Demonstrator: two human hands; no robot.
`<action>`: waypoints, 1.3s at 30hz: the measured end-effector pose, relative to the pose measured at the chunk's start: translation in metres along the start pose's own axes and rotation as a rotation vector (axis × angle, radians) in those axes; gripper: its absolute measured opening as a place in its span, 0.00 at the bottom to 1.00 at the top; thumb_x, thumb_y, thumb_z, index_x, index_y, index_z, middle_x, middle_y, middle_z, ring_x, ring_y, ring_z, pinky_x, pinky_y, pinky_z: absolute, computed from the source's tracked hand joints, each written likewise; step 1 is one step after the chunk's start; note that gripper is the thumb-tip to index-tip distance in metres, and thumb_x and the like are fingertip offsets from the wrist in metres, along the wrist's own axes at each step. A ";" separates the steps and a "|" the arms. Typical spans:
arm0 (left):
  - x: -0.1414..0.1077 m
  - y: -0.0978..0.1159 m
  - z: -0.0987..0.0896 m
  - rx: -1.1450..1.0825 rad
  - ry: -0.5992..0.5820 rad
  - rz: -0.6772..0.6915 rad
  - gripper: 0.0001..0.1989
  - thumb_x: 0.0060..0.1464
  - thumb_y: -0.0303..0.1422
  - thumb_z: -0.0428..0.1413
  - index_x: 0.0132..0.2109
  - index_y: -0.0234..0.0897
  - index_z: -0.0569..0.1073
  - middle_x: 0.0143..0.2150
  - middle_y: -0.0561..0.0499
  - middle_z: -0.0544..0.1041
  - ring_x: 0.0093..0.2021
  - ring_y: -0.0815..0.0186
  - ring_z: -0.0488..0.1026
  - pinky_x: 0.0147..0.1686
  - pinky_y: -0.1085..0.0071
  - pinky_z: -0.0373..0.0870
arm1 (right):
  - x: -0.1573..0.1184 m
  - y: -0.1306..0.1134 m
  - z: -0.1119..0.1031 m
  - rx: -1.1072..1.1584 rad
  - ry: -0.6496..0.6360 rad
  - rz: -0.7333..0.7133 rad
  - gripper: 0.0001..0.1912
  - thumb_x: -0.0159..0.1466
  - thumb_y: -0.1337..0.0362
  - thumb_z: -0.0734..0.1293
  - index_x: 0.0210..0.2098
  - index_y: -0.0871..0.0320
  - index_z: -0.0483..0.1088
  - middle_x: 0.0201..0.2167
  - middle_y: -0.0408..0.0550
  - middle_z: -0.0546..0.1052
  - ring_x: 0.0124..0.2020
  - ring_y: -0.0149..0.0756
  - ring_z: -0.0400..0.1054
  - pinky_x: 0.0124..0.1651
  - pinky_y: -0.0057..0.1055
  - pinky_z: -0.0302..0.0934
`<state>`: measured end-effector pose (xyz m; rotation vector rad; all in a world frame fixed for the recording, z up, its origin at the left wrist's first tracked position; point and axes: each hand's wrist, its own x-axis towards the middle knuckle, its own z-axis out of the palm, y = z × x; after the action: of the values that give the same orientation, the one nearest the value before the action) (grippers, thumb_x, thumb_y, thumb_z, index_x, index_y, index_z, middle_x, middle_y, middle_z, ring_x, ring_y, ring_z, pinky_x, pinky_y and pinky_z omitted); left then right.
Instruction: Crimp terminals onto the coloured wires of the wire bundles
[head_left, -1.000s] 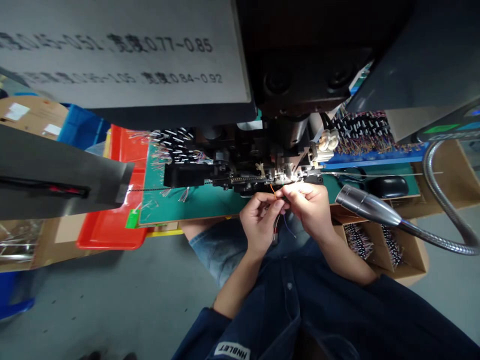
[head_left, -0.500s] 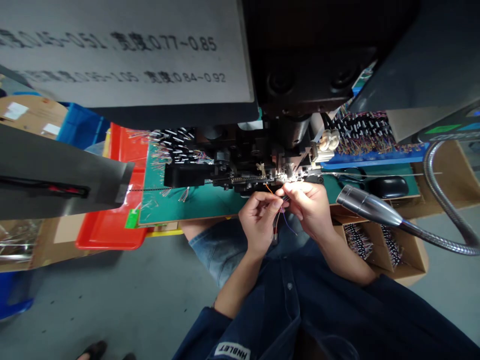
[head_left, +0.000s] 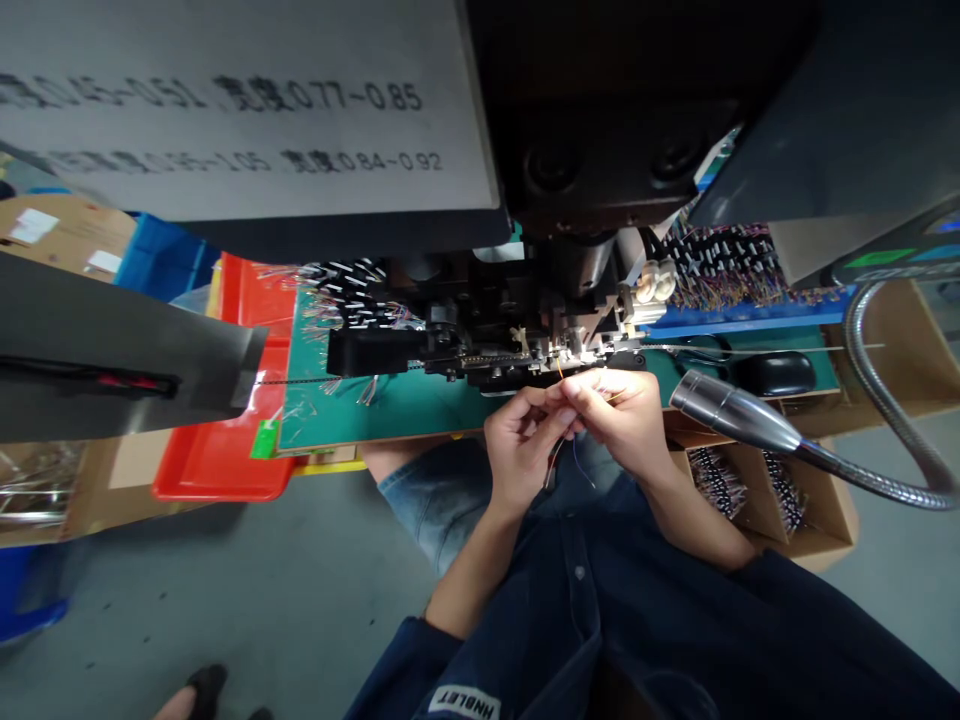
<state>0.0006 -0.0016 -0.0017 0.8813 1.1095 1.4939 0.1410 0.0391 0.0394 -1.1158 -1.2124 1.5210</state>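
**Hands closing together on fine wires**

The left hand (head_left: pixel 521 445) is moving up against the right hand (head_left: pixel 619 420), both pinching thin coloured wires (head_left: pixel 581 468) just below the crimping machine (head_left: pixel 517 345). Keeping that pinch steady should stop strands splaying.

hands (head_left: pixel 568 420) pinching thin wires (head_left: pixel 577 470), just below crimp mach (head_left: pixel 517 345)

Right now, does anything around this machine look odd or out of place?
Yes, a little: a few loose wires lie alone on the green work mat, apart from the wire bunches at its far edge. They look like stray pieces.
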 end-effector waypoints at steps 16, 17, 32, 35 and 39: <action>0.001 -0.004 0.002 -0.052 0.097 0.061 0.14 0.64 0.41 0.78 0.40 0.40 0.84 0.34 0.54 0.86 0.32 0.62 0.90 0.32 0.72 0.86 | 0.005 0.023 0.006 0.203 0.067 0.058 0.19 0.73 0.41 0.81 0.41 0.51 0.90 0.23 0.46 0.81 0.21 0.36 0.66 0.22 0.35 0.59; 0.001 -0.004 0.002 -0.047 0.100 0.059 0.14 0.64 0.42 0.78 0.40 0.40 0.84 0.34 0.54 0.86 0.32 0.62 0.90 0.32 0.72 0.86 | 0.005 0.023 0.006 0.204 0.067 0.061 0.20 0.73 0.41 0.81 0.41 0.51 0.90 0.23 0.46 0.81 0.21 0.36 0.66 0.22 0.35 0.59; 0.002 -0.007 0.000 0.011 0.103 0.032 0.18 0.63 0.47 0.78 0.40 0.41 0.83 0.33 0.53 0.86 0.32 0.62 0.89 0.33 0.70 0.87 | 0.006 0.010 0.009 0.077 0.126 0.043 0.22 0.70 0.40 0.81 0.38 0.53 0.88 0.20 0.44 0.75 0.21 0.38 0.67 0.24 0.39 0.71; 0.000 -0.006 0.000 0.019 0.084 0.044 0.16 0.63 0.45 0.78 0.40 0.41 0.83 0.33 0.53 0.86 0.32 0.64 0.88 0.34 0.70 0.86 | 0.004 0.008 0.007 0.058 0.090 0.024 0.24 0.71 0.38 0.80 0.40 0.54 0.89 0.19 0.44 0.72 0.23 0.39 0.67 0.25 0.38 0.71; -0.007 -0.002 0.002 -0.015 0.088 0.060 0.16 0.64 0.43 0.79 0.41 0.40 0.84 0.35 0.52 0.88 0.32 0.65 0.87 0.35 0.72 0.84 | -0.005 0.010 -0.004 0.019 0.049 -0.051 0.23 0.72 0.40 0.80 0.47 0.55 0.90 0.18 0.39 0.70 0.19 0.32 0.59 0.22 0.33 0.60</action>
<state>0.0047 -0.0075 -0.0031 0.8514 1.1430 1.6022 0.1450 0.0332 0.0295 -1.0959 -1.1824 1.4560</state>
